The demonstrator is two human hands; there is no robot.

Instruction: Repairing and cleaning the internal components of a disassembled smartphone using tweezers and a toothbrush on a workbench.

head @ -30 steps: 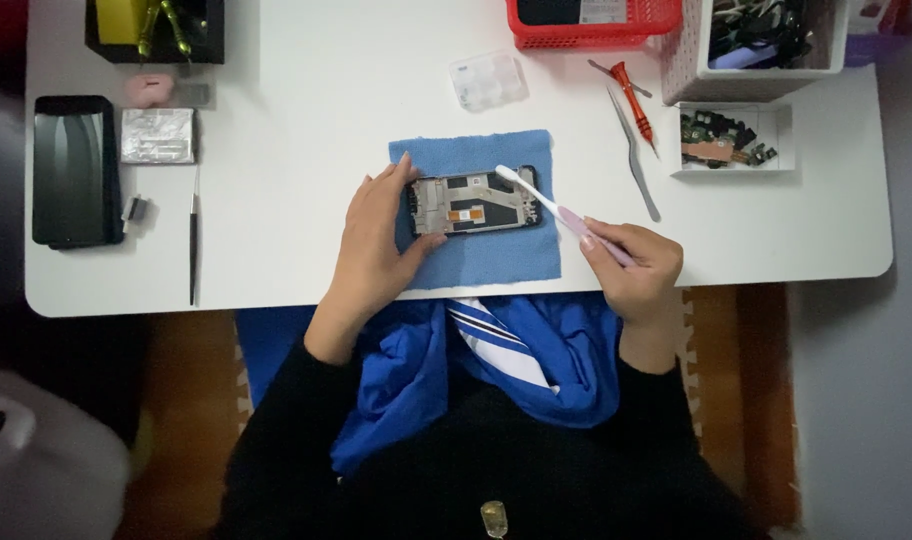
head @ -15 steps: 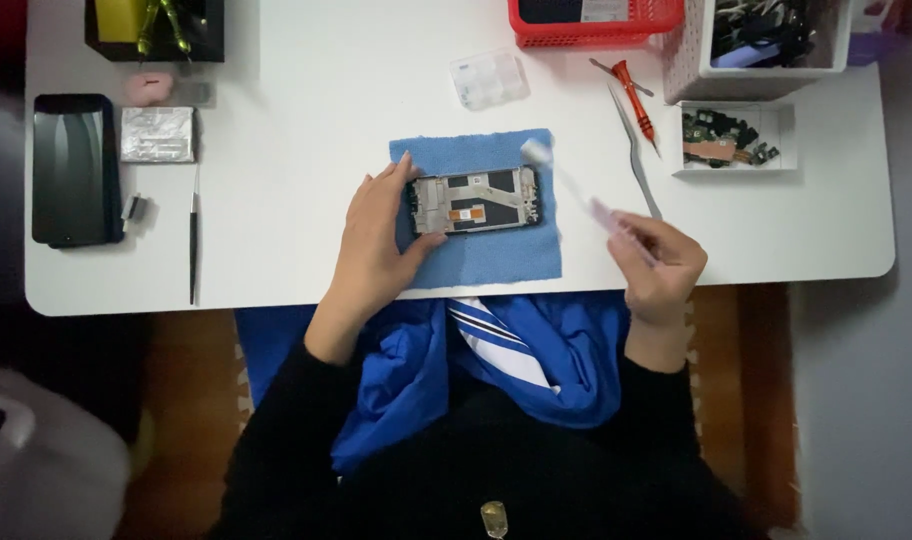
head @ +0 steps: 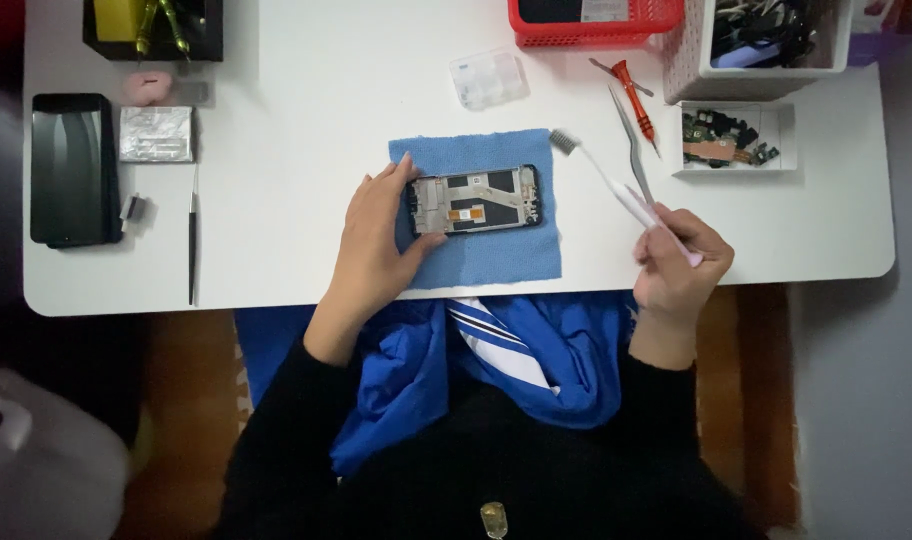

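An opened phone frame lies flat on a blue cloth in the middle of the white table. My left hand grips the frame's left end, thumb below and fingers above. My right hand is shut on a pink-handled toothbrush near the table's front edge, to the right of the cloth. The brush head points up and left, just off the cloth's top right corner and clear of the phone.
Metal tweezers and a red screwdriver lie right of the cloth. A small parts tray, a white basket and a red basket sit at the back right. A dark phone screen, foil pack and thin probe lie left.
My right hand has drawn the toothbrush off the phone frame and moved right, past the cloth's edge. My left hand keeps its hold on the frame.
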